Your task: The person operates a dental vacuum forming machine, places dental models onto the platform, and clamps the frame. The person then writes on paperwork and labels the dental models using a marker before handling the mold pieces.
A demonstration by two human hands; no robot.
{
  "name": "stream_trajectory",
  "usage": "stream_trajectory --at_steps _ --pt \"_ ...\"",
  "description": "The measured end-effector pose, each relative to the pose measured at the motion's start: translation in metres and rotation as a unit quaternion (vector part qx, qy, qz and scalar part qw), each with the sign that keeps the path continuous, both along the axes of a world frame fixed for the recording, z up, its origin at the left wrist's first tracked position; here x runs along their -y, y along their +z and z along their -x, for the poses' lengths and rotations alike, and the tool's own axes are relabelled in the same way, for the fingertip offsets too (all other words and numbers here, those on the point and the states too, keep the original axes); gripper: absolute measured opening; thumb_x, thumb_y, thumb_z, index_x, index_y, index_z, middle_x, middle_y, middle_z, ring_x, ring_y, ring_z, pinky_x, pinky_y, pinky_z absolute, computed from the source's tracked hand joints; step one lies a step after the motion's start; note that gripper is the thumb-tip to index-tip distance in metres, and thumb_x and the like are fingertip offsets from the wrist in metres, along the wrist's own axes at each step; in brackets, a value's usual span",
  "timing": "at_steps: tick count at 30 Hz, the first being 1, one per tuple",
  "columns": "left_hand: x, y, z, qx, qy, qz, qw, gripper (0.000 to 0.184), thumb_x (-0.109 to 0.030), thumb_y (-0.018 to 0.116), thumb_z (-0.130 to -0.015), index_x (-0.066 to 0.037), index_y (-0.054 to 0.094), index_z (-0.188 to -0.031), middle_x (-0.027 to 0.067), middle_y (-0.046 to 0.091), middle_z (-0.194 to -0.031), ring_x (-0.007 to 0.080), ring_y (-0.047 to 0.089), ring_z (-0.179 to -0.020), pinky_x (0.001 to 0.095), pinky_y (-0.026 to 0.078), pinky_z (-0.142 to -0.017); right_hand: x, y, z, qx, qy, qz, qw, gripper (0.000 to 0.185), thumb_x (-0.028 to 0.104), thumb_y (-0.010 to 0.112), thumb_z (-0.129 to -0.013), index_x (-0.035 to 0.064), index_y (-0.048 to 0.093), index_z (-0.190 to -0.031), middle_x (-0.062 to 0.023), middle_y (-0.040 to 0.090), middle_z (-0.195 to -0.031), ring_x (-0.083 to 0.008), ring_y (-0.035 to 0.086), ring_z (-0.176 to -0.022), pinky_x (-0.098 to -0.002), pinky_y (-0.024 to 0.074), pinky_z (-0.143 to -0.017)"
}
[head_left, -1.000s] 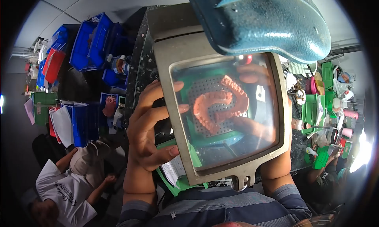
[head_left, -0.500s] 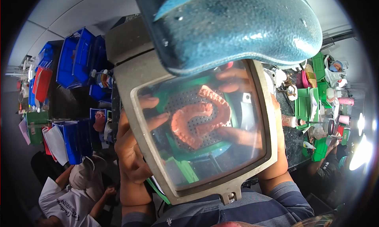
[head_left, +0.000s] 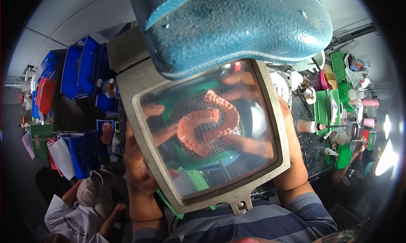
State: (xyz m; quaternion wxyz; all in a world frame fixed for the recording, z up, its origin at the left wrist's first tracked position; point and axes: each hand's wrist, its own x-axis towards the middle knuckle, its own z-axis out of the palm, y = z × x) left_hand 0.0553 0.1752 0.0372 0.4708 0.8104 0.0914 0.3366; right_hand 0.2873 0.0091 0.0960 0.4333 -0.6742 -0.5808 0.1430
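Through the clear window of a magnifier [head_left: 282,162] I see two pink horseshoe-shaped dental models [head_left: 190,131] with rows of teeth, curved into each other on a green tray with a dark perforated middle [head_left: 192,102]. My left hand [head_left: 137,158] is at the left, partly behind the frame. Its fingers are stretched out and apart, one tip touching the left model's outer edge. From the right, my right hand [head_left: 249,146] has its fingers spread around the other model [head_left: 230,116], one lower fingertip at that model's end. Neither hand is seen closed around a model.
A large blue hood [head_left: 241,31] hangs above the window. Blue bins [head_left: 80,67] stand at the left; green bins [head_left: 325,107] and a bottle [head_left: 306,126] are at the right. A person in a white shirt [head_left: 69,219] sits lower left, and another person [head_left: 355,177] is at the far right.
My view has shifted slightly, so the magnifier and hood appear further left. The models and both hands keep nearly the same arrangement.
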Motion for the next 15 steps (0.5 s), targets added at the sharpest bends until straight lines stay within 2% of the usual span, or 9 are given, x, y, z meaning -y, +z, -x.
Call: stream_trajectory --at_steps 4,7,8,9,10,11,15 --pt "-0.005 -0.003 -0.001 0.017 -0.023 -0.032 0.999 0.065 -0.059 0.077 -0.076 -0.007 0.076 -0.116 0.0222 0.052 -0.137 0.0384 0.046 -0.133 0.0555 0.033 -0.112 0.000 -0.001 0.002 0.009 -0.008 0.004 1.000 0.057 0.018 0.088 -0.065 0.0012 0.068 -0.115 -0.0157 0.062 -0.132 -0.0361 0.058 -0.120 -0.0450 0.0462 -0.100" --pt "-0.016 -0.012 0.000 0.037 -0.035 -0.092 0.994 0.063 -0.059 0.075 -0.078 -0.009 0.076 -0.116 0.0235 0.053 -0.138 0.0399 0.048 -0.131 0.0558 0.032 -0.112 0.000 -0.008 0.003 -0.077 -0.004 -0.014 0.997 0.062 0.023 0.087 -0.067 0.0033 0.068 -0.122 -0.0166 0.060 -0.132 -0.0366 0.054 -0.123 -0.0469 0.0411 -0.104" --pt "-0.021 -0.014 0.009 0.002 -0.014 -0.153 0.988 0.064 -0.060 0.072 -0.080 -0.010 0.074 -0.120 0.0249 0.054 -0.137 0.0426 0.049 -0.129 0.0570 0.032 -0.111 0.002 -0.013 -0.001 -0.025 0.010 -0.030 0.999 0.063 0.026 0.087 -0.068 0.0047 0.067 -0.124 -0.0180 0.058 -0.134 -0.0372 0.052 -0.124 -0.0473 0.0393 -0.105" --pt "-0.032 -0.021 0.011 -0.024 -0.027 -0.251 0.967 0.077 -0.068 0.058 -0.088 -0.008 0.059 -0.138 0.0305 0.046 -0.143 0.0448 0.049 -0.131 0.0579 0.042 -0.106 0.001 -0.012 -0.003 0.000 0.019 -0.016 1.000 0.065 0.028 0.086 -0.069 0.0041 0.065 -0.127 -0.0196 0.055 -0.136 -0.0377 0.051 -0.122 -0.0470 0.0381 -0.106" --pt "-0.031 -0.028 0.003 0.023 -0.030 -0.231 0.972 0.081 -0.069 0.053 -0.091 -0.006 0.054 -0.141 0.0293 0.047 -0.142 0.0435 0.049 -0.131 0.0551 0.044 -0.107 0.003 -0.021 -0.008 -0.015 0.047 -0.069 0.996 0.069 0.028 0.086 -0.069 0.0009 0.062 -0.128 -0.0212 0.054 -0.136 -0.0386 0.050 -0.121 -0.0468 0.0400 -0.104" --pt "-0.029 -0.030 -0.003 0.048 -0.053 -0.216 0.974 0.081 -0.069 0.053 -0.091 -0.006 0.054 -0.141 0.0293 0.047 -0.142 0.0435 0.049 -0.131 0.0551 0.044 -0.107 0.004 -0.019 -0.007 -0.022 0.033 -0.059 0.997 0.070 0.027 0.085 -0.070 -0.0030 0.060 -0.128 -0.0221 0.054 -0.135 -0.0396 0.050 -0.122 -0.0470 0.0416 -0.104" --pt "-0.033 -0.023 -0.002 0.015 -0.020 -0.203 0.979 0.082 -0.068 0.058 -0.089 -0.004 0.053 -0.141 0.0279 0.046 -0.144 0.0418 0.049 -0.131 0.0552 0.043 -0.107 0.002 -0.017 -0.009 -0.014 0.036 -0.082 0.996 0.072 0.025 0.084 -0.069 -0.0074 0.056 -0.126 -0.0251 0.054 -0.132 -0.0427 0.049 -0.123 -0.0475 0.0420 -0.106"
